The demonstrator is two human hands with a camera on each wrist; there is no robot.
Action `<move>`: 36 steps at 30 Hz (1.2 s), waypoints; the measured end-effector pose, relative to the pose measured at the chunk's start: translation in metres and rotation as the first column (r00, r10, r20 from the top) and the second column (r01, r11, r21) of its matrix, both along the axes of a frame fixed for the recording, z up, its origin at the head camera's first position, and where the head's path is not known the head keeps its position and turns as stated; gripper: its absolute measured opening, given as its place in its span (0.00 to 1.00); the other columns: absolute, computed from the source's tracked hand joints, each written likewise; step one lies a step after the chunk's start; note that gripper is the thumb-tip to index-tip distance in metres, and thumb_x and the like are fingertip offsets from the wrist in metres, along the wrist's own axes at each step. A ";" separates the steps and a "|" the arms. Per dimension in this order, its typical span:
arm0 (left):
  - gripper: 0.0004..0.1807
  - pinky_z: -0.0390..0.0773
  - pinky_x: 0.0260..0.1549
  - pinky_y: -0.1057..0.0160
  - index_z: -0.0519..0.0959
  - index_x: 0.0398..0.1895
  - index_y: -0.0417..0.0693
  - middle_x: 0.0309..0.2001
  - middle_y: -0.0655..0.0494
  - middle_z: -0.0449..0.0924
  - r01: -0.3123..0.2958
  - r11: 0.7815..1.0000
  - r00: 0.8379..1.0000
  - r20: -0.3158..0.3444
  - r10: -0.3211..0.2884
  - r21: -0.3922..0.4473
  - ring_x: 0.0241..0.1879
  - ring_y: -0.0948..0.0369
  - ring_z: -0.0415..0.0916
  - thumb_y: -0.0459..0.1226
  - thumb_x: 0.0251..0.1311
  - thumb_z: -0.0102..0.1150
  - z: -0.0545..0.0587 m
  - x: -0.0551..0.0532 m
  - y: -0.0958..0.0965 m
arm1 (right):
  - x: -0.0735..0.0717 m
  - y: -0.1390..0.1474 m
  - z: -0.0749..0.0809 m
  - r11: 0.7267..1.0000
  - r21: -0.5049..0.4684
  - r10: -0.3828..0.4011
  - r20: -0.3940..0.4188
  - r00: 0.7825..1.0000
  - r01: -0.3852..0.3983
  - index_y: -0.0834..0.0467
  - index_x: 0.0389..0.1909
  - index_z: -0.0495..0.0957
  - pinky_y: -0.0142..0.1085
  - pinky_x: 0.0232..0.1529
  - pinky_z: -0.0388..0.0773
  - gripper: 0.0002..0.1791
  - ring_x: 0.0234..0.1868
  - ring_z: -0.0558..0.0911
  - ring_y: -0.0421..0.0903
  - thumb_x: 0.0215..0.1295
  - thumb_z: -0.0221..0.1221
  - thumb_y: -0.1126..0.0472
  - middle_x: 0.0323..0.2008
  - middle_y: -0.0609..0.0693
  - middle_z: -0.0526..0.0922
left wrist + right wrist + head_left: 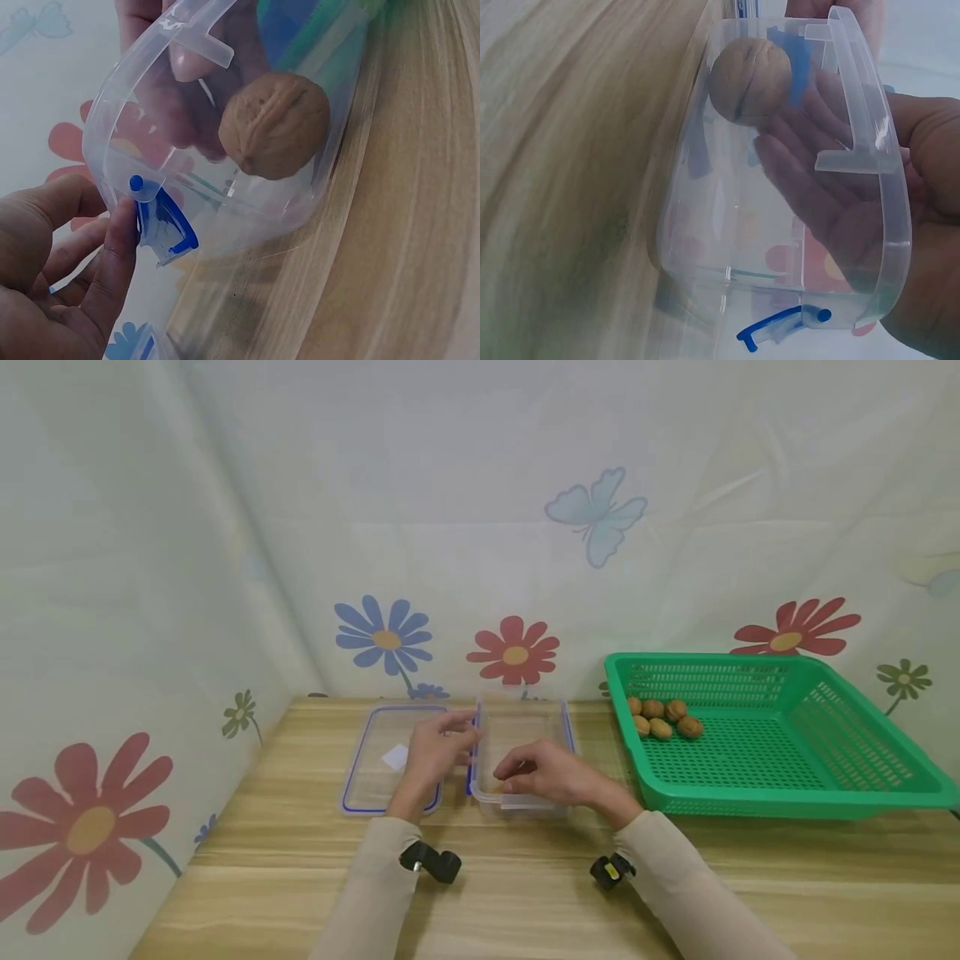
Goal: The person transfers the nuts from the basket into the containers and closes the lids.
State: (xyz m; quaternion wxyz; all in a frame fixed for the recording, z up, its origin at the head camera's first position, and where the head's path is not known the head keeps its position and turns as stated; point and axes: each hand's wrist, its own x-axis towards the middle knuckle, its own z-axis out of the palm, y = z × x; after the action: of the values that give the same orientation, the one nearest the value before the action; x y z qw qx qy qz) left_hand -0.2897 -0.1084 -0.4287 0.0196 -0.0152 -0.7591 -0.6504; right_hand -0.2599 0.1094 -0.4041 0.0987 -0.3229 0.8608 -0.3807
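Observation:
A clear plastic food container [525, 718] stands uncovered, its blue side latches hanging down. Inside near its front end is a single walnut [274, 125], seen through the wall in both wrist views and hidden under my right hand in the head view. My right hand [551, 771] reaches down into the container, its loosely extended fingertips right at the walnut [751, 81]. At the container's left side, my left hand [438, 747] touches the rim by a blue latch [166, 225] with relaxed fingers.
The clear lid [367, 777] with a blue seal and a white label lies flat left of the container. To the right stands a green plastic basket [780, 797] with several walnuts [660, 728] in its left corner. A flowered curtain [465, 527] hangs behind the wooden table [517, 893].

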 end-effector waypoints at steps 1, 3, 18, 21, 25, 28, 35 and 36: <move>0.21 0.92 0.38 0.56 0.84 0.63 0.40 0.49 0.42 0.84 0.002 1.000 1.000 -0.001 -0.002 0.002 0.39 0.44 0.88 0.31 0.68 0.67 0.000 0.000 0.000 | 0.001 0.000 0.000 1.000 -0.015 -0.003 0.002 1.000 0.003 0.64 0.51 0.87 0.43 0.57 0.87 0.09 0.46 0.86 0.43 0.75 0.65 0.67 0.45 0.52 0.89; 0.20 0.92 0.38 0.57 0.84 0.63 0.40 0.49 0.42 0.84 0.003 1.000 1.000 -0.002 -0.003 -0.002 0.41 0.44 0.88 0.31 0.68 0.67 0.000 0.001 0.000 | 0.001 0.002 0.001 0.999 -0.039 -0.008 -0.006 1.000 0.008 0.65 0.52 0.87 0.43 0.56 0.87 0.10 0.45 0.86 0.43 0.75 0.64 0.67 0.45 0.53 0.89; 0.21 0.93 0.38 0.56 0.83 0.63 0.37 0.48 0.41 0.84 0.009 1.000 1.000 -0.019 -0.009 0.022 0.39 0.49 0.88 0.29 0.67 0.67 0.002 0.003 -0.002 | 0.020 0.026 0.047 0.984 -0.156 -0.105 -0.112 0.988 0.087 0.63 0.55 0.86 0.40 0.52 0.89 0.13 0.48 0.89 0.48 0.75 0.66 0.65 0.50 0.56 0.89; 0.21 0.93 0.38 0.57 0.83 0.62 0.36 0.48 0.40 0.85 0.004 1.000 1.000 -0.025 -0.003 0.027 0.39 0.51 0.87 0.28 0.67 0.67 0.000 0.003 -0.002 | 0.023 0.037 0.056 0.980 -0.166 -0.129 -0.126 0.984 0.108 0.63 0.57 0.86 0.42 0.53 0.89 0.13 0.51 0.88 0.50 0.75 0.65 0.64 0.52 0.56 0.89; 0.21 0.92 0.36 0.59 0.84 0.62 0.36 0.48 0.40 0.85 -0.009 1.000 1.000 -0.024 0.009 0.026 0.38 0.50 0.87 0.28 0.66 0.67 0.000 0.003 -0.002 | 0.025 0.053 0.066 0.975 -0.165 -0.175 -0.146 0.974 0.151 0.61 0.57 0.86 0.44 0.54 0.89 0.13 0.53 0.88 0.51 0.76 0.65 0.63 0.53 0.55 0.88; 0.20 0.92 0.36 0.60 0.84 0.62 0.36 0.48 0.40 0.85 -0.013 1.000 1.000 -0.022 0.014 0.028 0.39 0.49 0.87 0.27 0.66 0.67 0.000 0.003 -0.001 | 0.025 0.065 0.074 0.969 -0.156 -0.216 -0.164 0.963 0.191 0.60 0.57 0.86 0.43 0.54 0.89 0.13 0.53 0.88 0.50 0.75 0.66 0.63 0.53 0.55 0.88; 0.19 0.92 0.36 0.59 0.84 0.62 0.36 0.48 0.39 0.84 -0.005 0.999 0.999 -0.032 0.006 0.033 0.40 0.49 0.87 0.27 0.68 0.66 -0.001 0.005 0.000 | 0.024 0.092 0.090 0.959 -0.105 -0.278 -0.197 0.940 0.262 0.60 0.59 0.85 0.35 0.48 0.88 0.15 0.52 0.88 0.51 0.76 0.65 0.61 0.54 0.54 0.88; 0.19 0.92 0.36 0.59 0.84 0.62 0.36 0.48 0.39 0.84 -0.004 1.000 0.999 -0.035 0.005 0.031 0.39 0.49 0.87 0.28 0.68 0.66 -0.002 0.005 0.000 | 0.024 0.096 0.092 0.958 -0.098 -0.286 -0.201 0.937 0.271 0.60 0.60 0.84 0.33 0.48 0.87 0.16 0.52 0.88 0.52 0.76 0.65 0.60 0.54 0.54 0.88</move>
State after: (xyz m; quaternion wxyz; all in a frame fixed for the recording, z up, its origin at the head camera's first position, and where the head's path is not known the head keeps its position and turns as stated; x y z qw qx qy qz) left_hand -0.2849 -0.1088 -0.4304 0.0346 -0.0248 -0.7485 -0.6618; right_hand -0.2359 0.2058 -0.3119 -0.0604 -0.2401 0.8898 -0.3834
